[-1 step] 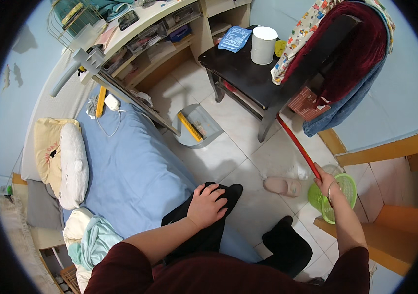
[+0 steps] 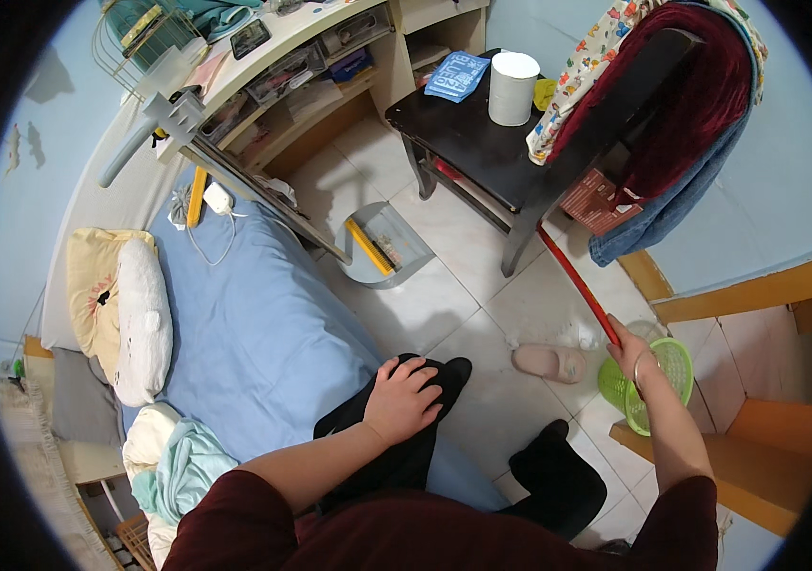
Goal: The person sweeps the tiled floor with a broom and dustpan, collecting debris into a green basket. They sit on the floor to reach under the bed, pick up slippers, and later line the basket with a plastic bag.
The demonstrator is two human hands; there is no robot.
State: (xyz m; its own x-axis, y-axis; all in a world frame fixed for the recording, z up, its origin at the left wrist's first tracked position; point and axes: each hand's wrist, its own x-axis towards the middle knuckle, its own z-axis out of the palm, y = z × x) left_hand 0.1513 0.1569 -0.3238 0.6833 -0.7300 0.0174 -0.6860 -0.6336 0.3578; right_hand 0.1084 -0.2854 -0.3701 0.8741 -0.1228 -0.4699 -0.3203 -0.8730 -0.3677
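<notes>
Both forearms (image 2: 315, 466) extend forward, right hand (image 2: 631, 354) gripping a red stick (image 2: 577, 281).

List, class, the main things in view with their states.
Right hand, closed around red stick
Left hand, open, resting on black-clad leg
Red stick, slanting, far end hidden
Dustpan, on the floor, bits inside
Slipper, on the floor, unworn
White roll, upright on the chair
Chair, upright, fabrics over back
Green basket, upright

The tiled floor (image 2: 510, 309) carries a grey dustpan (image 2: 413, 251) and a pale slipper (image 2: 534, 361). On the blue bed (image 2: 244, 285) lies a white cushion (image 2: 143, 324); on the dark chair (image 2: 458, 143) stands a white roll (image 2: 512, 90).
</notes>
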